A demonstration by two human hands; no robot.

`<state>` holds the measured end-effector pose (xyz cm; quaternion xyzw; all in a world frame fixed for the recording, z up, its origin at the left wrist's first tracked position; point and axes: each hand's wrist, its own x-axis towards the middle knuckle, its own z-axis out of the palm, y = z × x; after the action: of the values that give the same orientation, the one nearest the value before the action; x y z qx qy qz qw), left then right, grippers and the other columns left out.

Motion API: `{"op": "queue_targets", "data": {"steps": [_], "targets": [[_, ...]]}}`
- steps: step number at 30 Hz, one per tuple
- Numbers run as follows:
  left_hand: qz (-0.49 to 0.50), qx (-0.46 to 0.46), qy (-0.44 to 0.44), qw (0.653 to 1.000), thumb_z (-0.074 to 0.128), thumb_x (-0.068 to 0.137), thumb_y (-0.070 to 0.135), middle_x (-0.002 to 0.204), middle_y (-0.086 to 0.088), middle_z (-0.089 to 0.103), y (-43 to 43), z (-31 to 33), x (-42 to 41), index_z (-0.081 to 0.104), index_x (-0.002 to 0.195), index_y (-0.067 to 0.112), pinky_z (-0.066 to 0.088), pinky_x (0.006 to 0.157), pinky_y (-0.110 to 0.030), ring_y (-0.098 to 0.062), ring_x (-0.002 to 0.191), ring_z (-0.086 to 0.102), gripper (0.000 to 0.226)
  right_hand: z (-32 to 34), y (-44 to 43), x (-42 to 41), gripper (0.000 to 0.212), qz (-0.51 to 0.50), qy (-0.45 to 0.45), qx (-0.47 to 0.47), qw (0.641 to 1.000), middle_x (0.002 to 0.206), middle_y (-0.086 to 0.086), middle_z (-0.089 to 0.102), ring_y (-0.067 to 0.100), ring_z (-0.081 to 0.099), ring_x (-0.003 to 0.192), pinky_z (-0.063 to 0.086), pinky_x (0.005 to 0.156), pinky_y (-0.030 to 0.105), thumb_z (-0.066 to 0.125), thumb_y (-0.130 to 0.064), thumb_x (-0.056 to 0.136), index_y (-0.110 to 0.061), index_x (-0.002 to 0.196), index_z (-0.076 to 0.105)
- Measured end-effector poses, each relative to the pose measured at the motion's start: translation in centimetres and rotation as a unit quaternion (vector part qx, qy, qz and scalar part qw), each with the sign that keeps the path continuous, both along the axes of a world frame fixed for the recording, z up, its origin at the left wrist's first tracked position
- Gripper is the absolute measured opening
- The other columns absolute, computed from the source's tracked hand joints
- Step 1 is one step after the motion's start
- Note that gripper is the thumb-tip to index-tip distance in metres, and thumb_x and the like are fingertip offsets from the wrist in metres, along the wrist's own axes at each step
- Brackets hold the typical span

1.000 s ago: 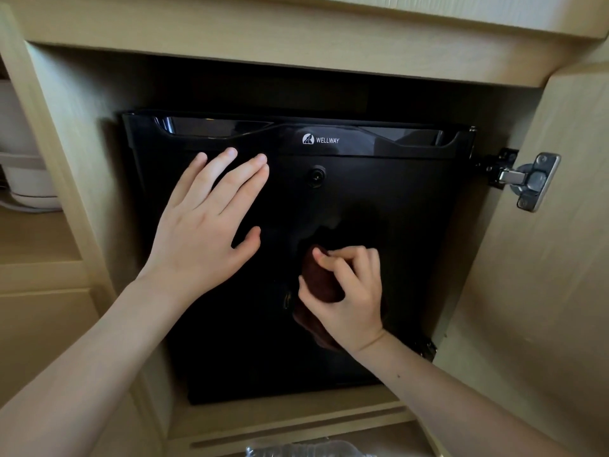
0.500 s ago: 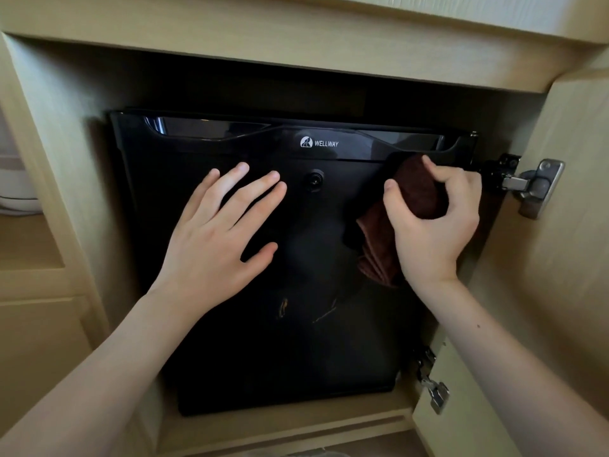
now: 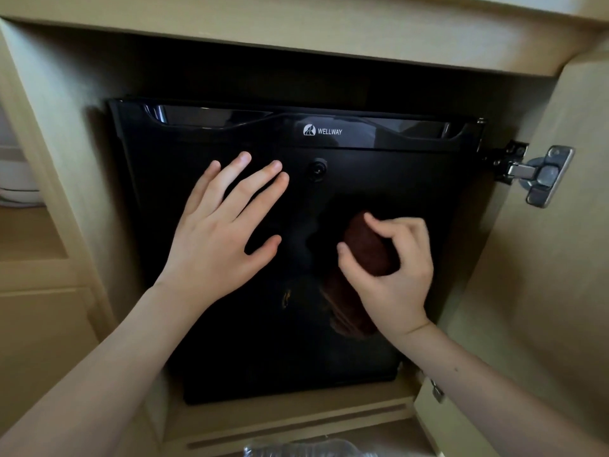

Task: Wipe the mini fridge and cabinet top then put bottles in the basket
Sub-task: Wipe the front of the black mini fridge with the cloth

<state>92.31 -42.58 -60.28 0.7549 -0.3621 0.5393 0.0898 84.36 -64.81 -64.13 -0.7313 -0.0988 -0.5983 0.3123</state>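
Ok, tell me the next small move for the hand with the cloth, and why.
Probably sweep the brown cloth down and left across the mini fridge door. The right hand holds it bunched against the door's middle right, while the left hand lies flat on the upper left, bracing it. The lower door below both hands looks not yet covered.

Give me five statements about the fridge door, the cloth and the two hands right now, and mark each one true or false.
1. The left hand lies flat on the mini fridge door, fingers spread. True.
2. The right hand grips a white sponge. False: it grips a dark brown cloth.
3. The fridge door stands wide open. False: it is shut, both hands on its front.
4. The logo on the fridge reads WELLWAY. True.
5. The metal hinge sits on the left cabinet wall. False: it is on the open cabinet door at the right.
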Motion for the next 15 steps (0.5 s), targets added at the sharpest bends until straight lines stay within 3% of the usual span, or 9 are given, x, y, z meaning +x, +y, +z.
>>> {"op": "queue_targets", "data": {"steps": [2, 5, 9, 12, 15], "targets": [[-0.002, -0.004, 0.000, 1.000, 0.066, 0.086, 0.036, 0.154, 0.002, 0.040, -0.1, -0.1, 0.1, 0.044, 0.148, 0.018, 0.018, 0.122, -0.049, -0.026, 0.148, 0.026, 0.068, 2.4, -1.1, -0.3, 0.035, -0.016, -0.044, 0.030, 0.998, 0.100, 0.010, 0.054, 0.008, 0.054, 0.095, 0.041, 0.090, 0.017, 0.082, -0.021, 0.078, -0.004, 0.106, 0.070], [-0.006, -0.013, 0.001, 1.000, 0.065, 0.085, 0.037, 0.154, 0.002, 0.040, -0.1, -0.2, 0.3, 0.045, 0.148, 0.018, 0.015, 0.123, -0.047, -0.025, 0.148, 0.025, 0.068, 5.6, -3.3, 0.2, 0.033, -0.068, -0.079, 0.056, 0.993, 0.101, 0.013, 0.056, 0.010, 0.052, 0.098, 0.039, 0.092, 0.013, 0.082, -0.018, 0.080, -0.001, 0.104, 0.068], [-0.010, -0.008, 0.004, 1.000, 0.065, 0.085, 0.038, 0.155, 0.002, 0.039, -0.1, -0.2, 0.2, 0.044, 0.148, 0.017, 0.015, 0.123, -0.047, -0.025, 0.149, 0.024, 0.069, 5.9, -4.9, 1.4, 0.032, -0.079, -0.077, 0.091, 0.990, 0.102, 0.013, 0.055, 0.016, 0.054, 0.099, 0.048, 0.092, 0.027, 0.080, -0.020, 0.082, 0.001, 0.103, 0.067], [-0.011, 0.007, 0.009, 1.000, 0.064, 0.085, 0.040, 0.156, 0.002, 0.036, 0.1, -0.2, 0.2, 0.042, 0.149, 0.017, 0.012, 0.124, -0.046, -0.025, 0.150, 0.022, 0.071, 3.8, -4.2, 2.4, 0.032, -0.079, -0.080, 0.045, 0.993, 0.100, 0.013, 0.053, 0.029, 0.057, 0.097, 0.050, 0.089, 0.032, 0.080, -0.020, 0.082, 0.000, 0.103, 0.068], [-0.008, 0.007, 0.001, 1.000, 0.064, 0.086, 0.039, 0.156, 0.002, 0.036, 0.1, -0.2, 0.2, 0.042, 0.149, 0.017, 0.012, 0.124, -0.046, -0.025, 0.150, 0.022, 0.071, 0.5, -2.6, 2.7, 0.033, -0.074, -0.073, 0.000, 0.995, 0.096, 0.013, 0.056, 0.033, 0.057, 0.092, 0.050, 0.083, 0.046, 0.081, -0.021, 0.079, 0.000, 0.102, 0.071]]}}
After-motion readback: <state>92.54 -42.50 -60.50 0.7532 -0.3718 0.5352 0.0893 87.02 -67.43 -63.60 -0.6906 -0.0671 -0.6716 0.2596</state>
